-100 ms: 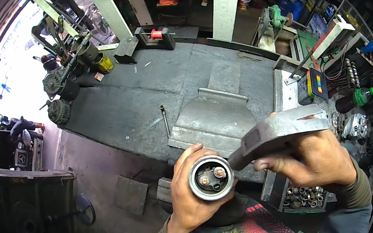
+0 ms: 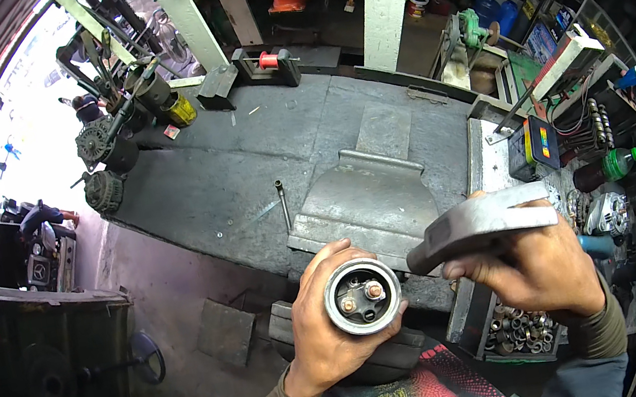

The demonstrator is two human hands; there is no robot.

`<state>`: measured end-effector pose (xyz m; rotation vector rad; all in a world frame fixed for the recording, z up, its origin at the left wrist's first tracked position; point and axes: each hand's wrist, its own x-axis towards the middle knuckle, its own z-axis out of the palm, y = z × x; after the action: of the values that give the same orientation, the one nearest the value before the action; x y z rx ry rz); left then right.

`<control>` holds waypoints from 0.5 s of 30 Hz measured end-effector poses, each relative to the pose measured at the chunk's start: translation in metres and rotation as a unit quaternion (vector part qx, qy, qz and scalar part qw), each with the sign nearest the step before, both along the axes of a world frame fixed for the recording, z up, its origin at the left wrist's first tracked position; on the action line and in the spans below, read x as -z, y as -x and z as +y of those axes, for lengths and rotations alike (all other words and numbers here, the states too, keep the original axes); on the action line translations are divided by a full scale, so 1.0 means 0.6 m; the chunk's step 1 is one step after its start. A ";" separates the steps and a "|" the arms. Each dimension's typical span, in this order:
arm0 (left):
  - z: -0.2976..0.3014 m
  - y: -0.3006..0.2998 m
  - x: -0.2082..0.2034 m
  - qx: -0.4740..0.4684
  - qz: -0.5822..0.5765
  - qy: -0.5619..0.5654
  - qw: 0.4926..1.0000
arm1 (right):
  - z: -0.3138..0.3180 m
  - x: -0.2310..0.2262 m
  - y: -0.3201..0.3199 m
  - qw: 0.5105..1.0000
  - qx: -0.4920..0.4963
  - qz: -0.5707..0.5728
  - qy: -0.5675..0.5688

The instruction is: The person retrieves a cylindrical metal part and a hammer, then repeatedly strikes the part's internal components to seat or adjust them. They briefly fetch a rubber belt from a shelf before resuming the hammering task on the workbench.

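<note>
My left hand [image 2: 319,326] is wrapped round a metal cylinder that looks like a starter solenoid [image 2: 368,329]. Its open end faces up, showing two copper-coloured bolts with nuts on a dark inner face. To the right, my right hand [image 2: 530,267] grips a claw hammer [image 2: 484,222], its fingers closed below the grey head. The hammer's striking end points left toward the cylinder, with a gap between them. The hammer's handle is mostly hidden by my hand. Just beyond both hands lies a large grey metal vise [image 2: 372,189] on the dark workbench [image 2: 234,154].
A thin socket wrench [image 2: 283,205] lies left of the vise. A tray of metal rings [image 2: 520,330] is below my right hand. Alternators [image 2: 104,191] stand at the bench's left edge, a red spool [image 2: 268,61] at its back. A bottle with a green cap [image 2: 606,168] and tools crowd the right.
The hammer head has shifted slightly right, away from the cylinder's rim, so the gap between them has widened. The cylinder in my left hand has barely moved.
</note>
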<state>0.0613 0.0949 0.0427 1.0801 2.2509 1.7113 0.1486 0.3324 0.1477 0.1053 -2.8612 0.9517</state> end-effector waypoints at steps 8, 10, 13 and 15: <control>-0.003 0.060 -0.091 0.123 -0.163 -0.372 0.905 | 0.035 0.115 -0.088 0.863 0.292 -0.163 0.379; 0.000 0.057 -0.098 0.120 -0.208 -0.399 0.885 | 0.045 0.152 -0.117 0.866 0.319 -0.144 0.357; 0.018 0.040 -0.090 0.102 -0.267 -0.284 0.915 | 0.051 0.203 -0.164 0.844 0.380 -0.148 0.349; 0.032 0.029 -0.081 0.098 -0.312 -0.270 0.906 | 0.049 0.231 -0.195 0.812 0.426 -0.158 0.366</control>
<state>0.0440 0.1144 0.0915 0.6415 1.2769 2.2320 0.2655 0.3621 0.0092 -1.3626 -2.0679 1.7725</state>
